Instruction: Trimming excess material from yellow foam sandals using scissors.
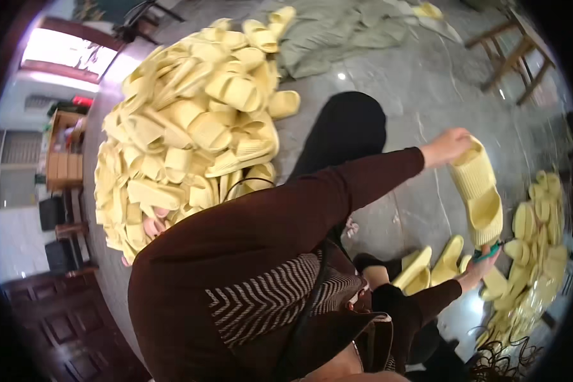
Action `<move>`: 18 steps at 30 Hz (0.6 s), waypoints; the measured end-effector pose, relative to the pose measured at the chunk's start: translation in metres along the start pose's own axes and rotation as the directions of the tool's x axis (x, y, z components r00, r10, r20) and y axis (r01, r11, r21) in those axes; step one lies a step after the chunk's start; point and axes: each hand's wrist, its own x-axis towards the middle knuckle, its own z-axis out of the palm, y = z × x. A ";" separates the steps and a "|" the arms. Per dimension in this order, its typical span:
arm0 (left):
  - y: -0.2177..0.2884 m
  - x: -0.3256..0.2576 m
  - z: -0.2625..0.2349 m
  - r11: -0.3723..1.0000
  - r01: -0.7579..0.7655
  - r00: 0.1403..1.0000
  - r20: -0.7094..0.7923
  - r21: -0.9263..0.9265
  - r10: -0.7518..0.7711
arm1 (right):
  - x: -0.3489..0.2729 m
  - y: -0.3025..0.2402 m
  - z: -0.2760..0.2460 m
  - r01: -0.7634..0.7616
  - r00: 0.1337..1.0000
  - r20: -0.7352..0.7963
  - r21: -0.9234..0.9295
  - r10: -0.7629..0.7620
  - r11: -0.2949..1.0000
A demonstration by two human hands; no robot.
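Large heap of pale yellow slippers [191, 134], upper left of the frame: too many to count, piled loose, filling the floor from the top centre down to my left sleeve.

Grey stone floor [420, 83], upper centre and right: one open stretch lies between the large heap and the smaller pile, bare apart from a crumpled grey-green cloth [337, 32] at the top centre.

Smaller pile of slippers [535, 248], right edge of the frame: also beyond counting, running down to the lower right.

Wooden stool frame [516, 57], upper right: one, standing clear of both piles.

Slippers on edge [430, 264], lower centre right, just left of my lower hand: about three.

Held slipper [481, 194], right of centre: one, pale yellow, ribbed sole showing. Its long axis runs nearly vertical, leaning slightly toward the lower right; the upper end sits in my grip, the lower end hangs free.

My left hand [449, 145], right of centre: fingers clamped on the slipper's upper end.

My right hand [481, 267], lower right: closed around a small green-handled tool [488, 250], which sits just under the slipper's lower end.
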 end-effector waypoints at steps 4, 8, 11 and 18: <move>0.058 -0.004 -0.023 0.991 -0.066 0.997 -0.023 0.115 0.069 | -0.008 -0.007 0.067 -0.018 0.997 0.083 0.155 0.005 0.988; 0.076 -0.011 -0.037 0.996 -0.030 1.000 -0.004 0.079 0.030 | -0.011 -0.006 0.092 0.019 0.987 0.153 0.235 -0.056 0.972; 0.069 -0.015 -0.044 0.999 0.013 1.000 -0.004 0.038 -0.012 | -0.014 -0.012 0.100 0.029 0.980 0.187 0.190 -0.065 0.981; 0.064 -0.027 -0.061 0.985 -0.039 0.998 -0.033 0.167 0.045 | -0.029 -0.033 0.124 -0.012 0.969 0.246 0.149 -0.025 0.989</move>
